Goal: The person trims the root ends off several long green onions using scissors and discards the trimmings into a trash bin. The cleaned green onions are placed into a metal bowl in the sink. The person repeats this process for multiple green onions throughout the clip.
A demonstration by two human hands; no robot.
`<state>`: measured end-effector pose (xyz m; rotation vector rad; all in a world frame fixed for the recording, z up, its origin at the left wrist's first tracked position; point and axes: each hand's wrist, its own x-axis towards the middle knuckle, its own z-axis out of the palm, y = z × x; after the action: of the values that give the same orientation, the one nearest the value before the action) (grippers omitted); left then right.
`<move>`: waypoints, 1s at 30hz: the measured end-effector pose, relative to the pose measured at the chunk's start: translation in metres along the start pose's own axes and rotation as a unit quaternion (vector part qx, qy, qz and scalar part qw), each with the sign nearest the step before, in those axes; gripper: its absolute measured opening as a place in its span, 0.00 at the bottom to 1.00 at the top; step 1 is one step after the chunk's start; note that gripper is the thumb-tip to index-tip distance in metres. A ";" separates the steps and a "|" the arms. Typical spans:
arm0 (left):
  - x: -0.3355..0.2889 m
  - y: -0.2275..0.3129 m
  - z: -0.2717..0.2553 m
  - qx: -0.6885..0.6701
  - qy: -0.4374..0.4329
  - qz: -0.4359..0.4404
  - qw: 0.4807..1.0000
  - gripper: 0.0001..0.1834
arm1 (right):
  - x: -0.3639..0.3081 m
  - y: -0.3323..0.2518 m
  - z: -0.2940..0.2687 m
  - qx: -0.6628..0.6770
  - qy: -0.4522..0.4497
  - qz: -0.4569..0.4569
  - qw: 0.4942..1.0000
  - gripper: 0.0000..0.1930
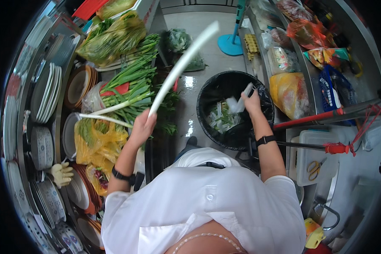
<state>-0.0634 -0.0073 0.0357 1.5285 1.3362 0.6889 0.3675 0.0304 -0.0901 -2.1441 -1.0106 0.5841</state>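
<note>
My left hand (142,128), at the left, is closed round the lower part of a long white leek stalk (173,78), which slants up and away to the right. Over a bin lined with a black bag (204,122), my right hand (252,103) is closed on a pale strip (244,98) that looks like leek skin, partly blurred. Inside the bin lie leek scraps (222,117), white and green. A heap of green leeks (133,82) rests beyond my left hand, some white ends pointing left.
Stacked plates (51,93) fill the left shelves. Yellow bags of vegetables (99,142) sit beside the leeks. Red-ended poles (313,121) jut in at right, near scissors (315,168) on a plastic lid. A blue round stand (230,45) is on the wet floor beyond the bin.
</note>
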 end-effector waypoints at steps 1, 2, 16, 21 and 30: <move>0.013 0.012 0.006 -0.068 0.014 0.016 0.997 0.14 | -0.015 0.006 0.012 -0.086 -0.006 -0.007 0.996 0.37; 0.029 0.025 0.015 -0.190 0.021 0.046 0.981 0.14 | -0.027 0.009 0.013 -0.006 -0.078 -0.059 0.995 0.35; 0.088 0.116 0.179 -0.588 -0.246 0.165 0.753 0.12 | -0.141 -0.047 -0.127 0.209 -0.075 -0.241 0.945 0.17; 0.070 0.138 0.247 -0.576 -0.329 0.129 0.737 0.11 | -0.161 -0.015 -0.140 0.347 0.056 0.019 0.936 0.39; 0.023 0.161 0.333 -0.557 -0.457 0.085 0.689 0.10 | -0.211 0.039 -0.180 0.777 0.158 0.062 0.606 0.10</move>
<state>0.3016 -0.0732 0.0506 0.7029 -0.1069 0.5235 0.3756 -0.2259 0.0223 -0.6065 0.0935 0.6818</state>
